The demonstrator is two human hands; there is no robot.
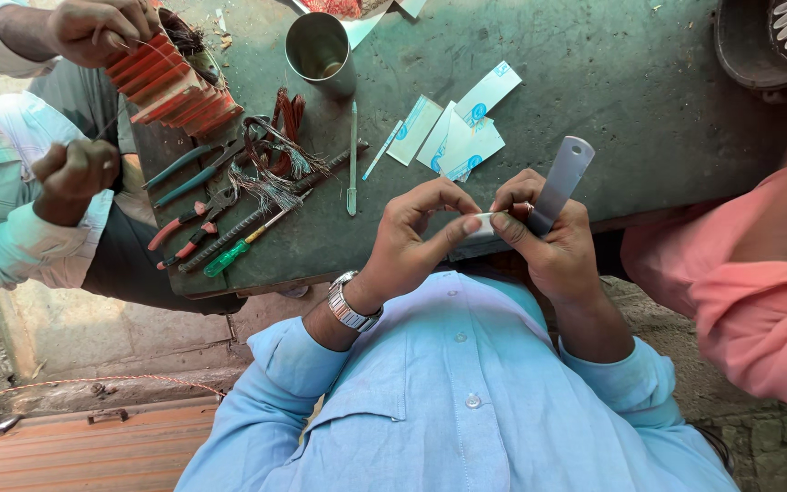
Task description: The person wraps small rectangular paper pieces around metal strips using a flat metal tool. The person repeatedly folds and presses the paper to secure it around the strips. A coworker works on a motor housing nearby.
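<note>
Green-topped surface (594,100), scuffed, lies beyond the wearer's blue shirt. Nearest, the left hand (412,239) and right hand (539,239) meet just above its near edge, both pinching one small white strip (483,226) between thumbs and fingers; the right also grips a grey ruler (559,182) that slants upward. Farther on lie four or so white-and-blue paper slips (457,137), a green pen (352,159), pliers (189,169), a green screwdriver (239,248) and one steel cup (319,50). At left, another person's hands (79,169) work copper wire on a red-slotted stator (175,82).
</note>
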